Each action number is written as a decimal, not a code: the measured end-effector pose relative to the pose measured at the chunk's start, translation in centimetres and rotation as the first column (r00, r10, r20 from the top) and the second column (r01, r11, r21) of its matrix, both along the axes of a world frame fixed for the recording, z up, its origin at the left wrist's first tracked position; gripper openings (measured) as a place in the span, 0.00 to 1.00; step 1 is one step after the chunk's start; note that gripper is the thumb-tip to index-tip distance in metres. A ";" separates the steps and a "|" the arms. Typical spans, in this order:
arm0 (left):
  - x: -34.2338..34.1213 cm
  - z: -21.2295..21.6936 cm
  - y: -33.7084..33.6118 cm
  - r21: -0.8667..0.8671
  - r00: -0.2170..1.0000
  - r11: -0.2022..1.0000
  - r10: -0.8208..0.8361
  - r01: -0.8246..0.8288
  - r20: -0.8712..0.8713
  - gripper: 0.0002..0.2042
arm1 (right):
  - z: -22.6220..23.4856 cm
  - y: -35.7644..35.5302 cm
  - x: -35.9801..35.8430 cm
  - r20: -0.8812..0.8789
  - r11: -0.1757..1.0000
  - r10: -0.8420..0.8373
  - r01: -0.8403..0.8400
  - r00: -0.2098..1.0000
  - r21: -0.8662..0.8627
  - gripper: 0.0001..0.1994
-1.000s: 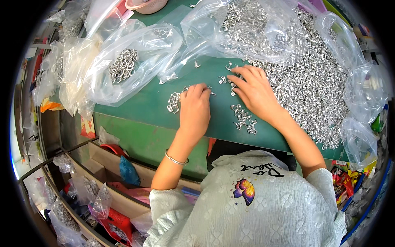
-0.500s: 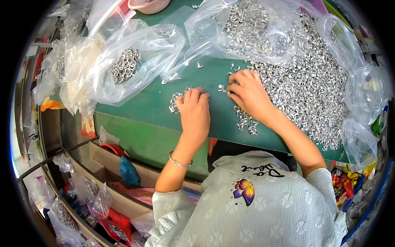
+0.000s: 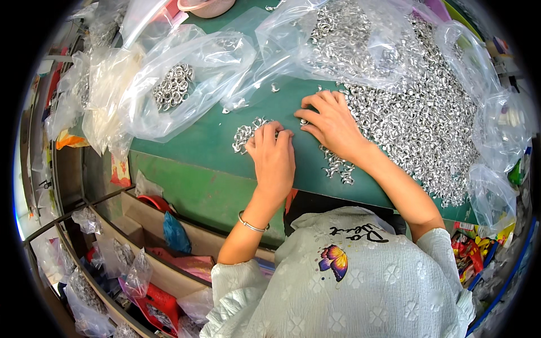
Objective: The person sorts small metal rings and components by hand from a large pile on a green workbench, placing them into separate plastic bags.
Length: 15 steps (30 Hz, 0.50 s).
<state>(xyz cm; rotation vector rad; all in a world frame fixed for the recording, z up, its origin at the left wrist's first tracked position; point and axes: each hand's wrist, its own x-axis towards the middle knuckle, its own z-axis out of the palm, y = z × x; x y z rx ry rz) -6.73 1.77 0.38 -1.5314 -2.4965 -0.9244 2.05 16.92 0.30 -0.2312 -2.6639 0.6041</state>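
On the green tabletop (image 3: pixel 208 132), my left hand (image 3: pixel 272 160) rests against a small heap of curved silver metal pieces (image 3: pixel 243 137). Its fingers are bent together and hide whatever is at their tips. My right hand (image 3: pixel 336 127) reaches in from the right with thumb and fingers apart, a single silver piece (image 3: pixel 304 121) lying between them. Beside that hand spreads a large pile of similar silver pieces (image 3: pixel 417 118). Below my right wrist lies another small cluster of silver pieces (image 3: pixel 338 168).
A clear plastic bag (image 3: pixel 220 59) holding silver rings (image 3: pixel 173 87) lies at the left. More clear plastic (image 3: pixel 389 53) covers the pile's far part. A pink bowl (image 3: pixel 207 7) stands at the far edge. Left below the table are open compartments (image 3: pixel 152 217) with bags.
My right hand has shifted left, its fingers now over the single piece. My left hand has moved slightly right and nearer me, uncovering more of the small heap.
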 end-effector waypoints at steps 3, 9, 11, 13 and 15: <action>0.2 0.3 -0.1 0.010 0.999 1.000 0.006 -0.007 0.032 0.07 | -0.2 0.6 -0.4 0.046 0.984 0.102 -0.107 0.994 0.142 0.08; 0.8 0.5 0.0 0.021 0.995 1.000 0.011 -0.013 0.103 0.09 | -0.5 1.0 -0.2 -0.095 0.996 0.086 -0.086 0.992 0.010 0.05; 0.9 0.9 0.0 0.022 0.992 0.999 0.025 -0.028 0.121 0.09 | 0.1 1.0 0.1 -0.111 0.975 -0.035 0.010 0.993 -0.221 0.04; 1.1 1.1 -0.1 0.051 0.981 0.998 0.030 -0.040 0.190 0.10 | 1.1 0.6 0.8 -0.094 0.781 -0.157 0.066 0.983 -0.621 0.05; 1.4 1.3 0.0 0.077 0.972 0.996 0.025 -0.044 0.234 0.11 | 2.3 0.0 1.9 -0.008 0.242 -0.256 0.056 0.967 -0.969 0.07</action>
